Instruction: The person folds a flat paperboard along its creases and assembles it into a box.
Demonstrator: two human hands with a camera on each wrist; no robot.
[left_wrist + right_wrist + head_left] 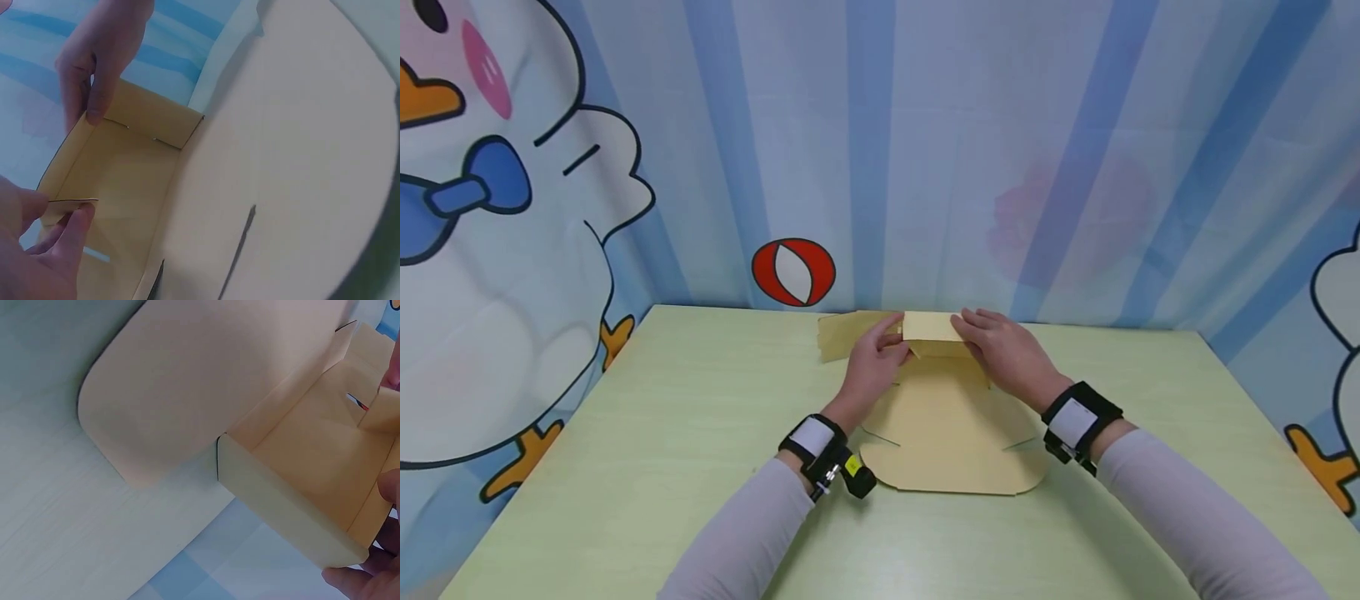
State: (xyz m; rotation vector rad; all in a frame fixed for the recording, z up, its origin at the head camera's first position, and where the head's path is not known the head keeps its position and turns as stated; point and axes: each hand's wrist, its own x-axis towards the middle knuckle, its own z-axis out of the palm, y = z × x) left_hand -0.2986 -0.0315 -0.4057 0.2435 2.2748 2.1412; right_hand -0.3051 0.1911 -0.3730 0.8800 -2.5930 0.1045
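Note:
A tan cardboard sheet (951,429), cut and creased as a foldable box, lies on the table with its far end folded upright. My left hand (872,367) is at the left of that raised end. In the left wrist view its thumb and fingers pinch a small folded flap (74,201). At the right, my right hand (1011,357) grips the top edge of the raised wall (70,153), thumb on the inner face and fingers behind. A side panel (287,500) stands bent up near the right hand. Another flap (850,333) sticks out to the left, beyond the left hand.
The pale green table (700,433) ends just behind the cardboard, against a blue striped curtain (940,167) with printed cartoon figures. Cut slits (237,250) run into the flat part of the sheet, which has rounded corners toward me.

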